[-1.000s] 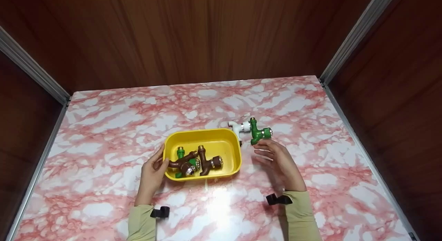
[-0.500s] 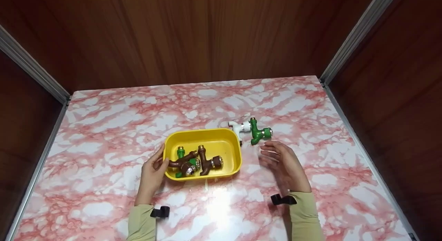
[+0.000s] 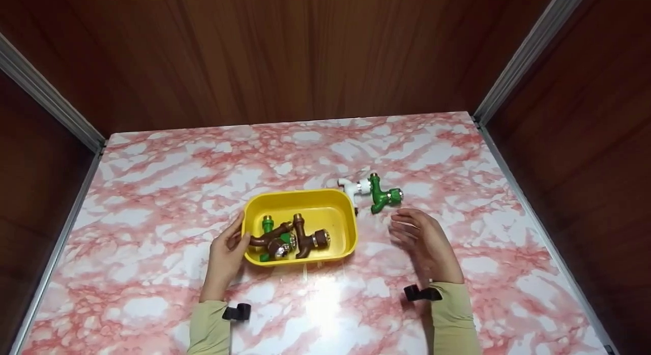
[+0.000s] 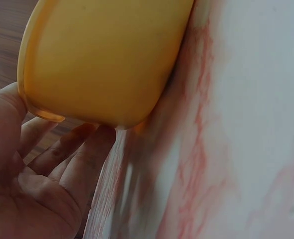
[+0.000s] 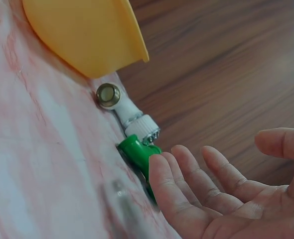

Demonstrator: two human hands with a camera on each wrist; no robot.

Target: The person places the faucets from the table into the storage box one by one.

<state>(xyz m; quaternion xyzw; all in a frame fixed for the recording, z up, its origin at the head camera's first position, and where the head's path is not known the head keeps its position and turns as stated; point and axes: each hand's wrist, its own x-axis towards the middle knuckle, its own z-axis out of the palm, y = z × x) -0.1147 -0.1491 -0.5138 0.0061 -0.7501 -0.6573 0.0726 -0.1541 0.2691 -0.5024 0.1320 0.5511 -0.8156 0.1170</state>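
My left hand [image 3: 227, 253] grips the left end of a yellow plastic tub [image 3: 351, 233], with the thumb at the rim. In the left wrist view the fingers [image 4: 94, 154] rest against the tub's outer wall [image 4: 107, 64]. Two brown taps lie inside, one brown tap [image 3: 305, 238] on the right and another brown tap [image 3: 262, 240] across a partly hidden green tap [image 3: 268, 223]. My right hand [image 3: 424, 240] hovers with loosely bent fingers and holds nothing. Just beyond its fingertips, a second green tap [image 3: 379, 195] lies on the table beside a white tap [image 3: 351, 187].
The white tap lies close against the tub's far right corner. A pink-and-white marbled tabletop [image 3: 168, 192] carries everything. Dark wood-grain panels [image 3: 285, 55] rise at the back and both sides, with metal rails [image 3: 534, 45] along their corners.
My right hand has drawn back a little to the right, away from the green tap on the table. The left hand, the tub and the taps have stayed in place.
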